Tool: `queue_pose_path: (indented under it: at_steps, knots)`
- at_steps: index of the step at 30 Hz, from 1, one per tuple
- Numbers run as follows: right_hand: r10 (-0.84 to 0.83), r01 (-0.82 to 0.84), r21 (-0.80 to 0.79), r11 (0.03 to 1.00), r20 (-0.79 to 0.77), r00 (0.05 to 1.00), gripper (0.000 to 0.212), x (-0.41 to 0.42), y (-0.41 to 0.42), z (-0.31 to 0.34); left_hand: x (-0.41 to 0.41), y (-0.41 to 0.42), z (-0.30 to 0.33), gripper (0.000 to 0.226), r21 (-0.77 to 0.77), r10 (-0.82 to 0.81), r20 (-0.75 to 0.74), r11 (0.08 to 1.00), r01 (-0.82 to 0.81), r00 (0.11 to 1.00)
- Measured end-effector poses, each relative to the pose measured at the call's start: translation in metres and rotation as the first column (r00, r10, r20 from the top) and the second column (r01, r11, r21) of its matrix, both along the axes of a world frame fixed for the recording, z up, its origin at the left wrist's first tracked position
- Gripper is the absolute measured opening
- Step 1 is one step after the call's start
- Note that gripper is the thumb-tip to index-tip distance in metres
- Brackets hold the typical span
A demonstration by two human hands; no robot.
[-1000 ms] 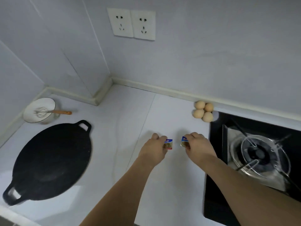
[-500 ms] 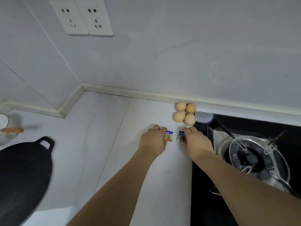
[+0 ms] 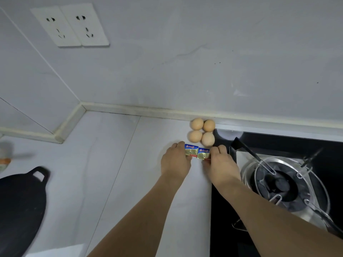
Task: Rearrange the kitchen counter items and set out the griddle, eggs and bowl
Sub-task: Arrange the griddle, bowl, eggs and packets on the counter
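White counter (image 3: 115, 182): both hands pinching 2 touching butter packets (image 3: 197, 152); 4 eggs (image 3: 202, 132) just behind, stove (image 3: 278, 182) right.

Walls: pale grey smooth panels (image 3: 185, 62) meeting in a corner at left, a thin seam running diagonally.
Sockets: two white plastic wall outlets (image 3: 70, 25) side by side, upper left.
Trim: cream raised backsplash strip (image 3: 130, 109) along the wall's foot.
Counter: light grey marbled stone countertop (image 3: 111, 154), jointed in slabs.
Light: even, cool, soft shadows.
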State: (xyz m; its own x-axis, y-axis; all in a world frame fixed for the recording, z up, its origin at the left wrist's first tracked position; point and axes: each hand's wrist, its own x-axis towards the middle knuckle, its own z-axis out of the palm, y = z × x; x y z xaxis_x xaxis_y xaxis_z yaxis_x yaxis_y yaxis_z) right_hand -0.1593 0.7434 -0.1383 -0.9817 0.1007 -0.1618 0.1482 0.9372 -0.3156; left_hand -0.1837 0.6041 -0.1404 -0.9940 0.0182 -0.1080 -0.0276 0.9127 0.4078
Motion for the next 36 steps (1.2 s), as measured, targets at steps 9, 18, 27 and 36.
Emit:
queue_pose_path:
  at_steps: [9, 18, 27, 36]
  knots:
    - [-0.066, 0.066, -0.017, 0.998, 0.002, 0.998, 0.023, -0.003, 0.003, -0.001, -0.002, 0.006, -0.002, 0.027, 0.002, -0.002, -0.019, 1.000, 0.002, 1.000]
    - [-0.026, 0.025, -0.026, 0.999, -0.030, 0.999, 0.032, 0.010, -0.004, 0.010, 0.008, -0.007, 0.006, 0.042, 0.068, 0.005, 0.028, 0.998, -0.007, 1.000]
    - [0.206, -0.195, -0.185, 0.963, 0.038, 0.978, 0.040, 0.049, -0.049, 0.064, 0.085, -0.084, 0.046, 0.048, 0.122, 0.121, 0.089, 0.984, -0.131, 0.989]
    - [0.391, -0.342, -0.356, 0.870, 0.074, 0.918, 0.040, 0.053, -0.164, 0.104, 0.133, -0.197, 0.093, 0.046, 0.141, 0.368, 0.051, 0.918, -0.371, 0.928]
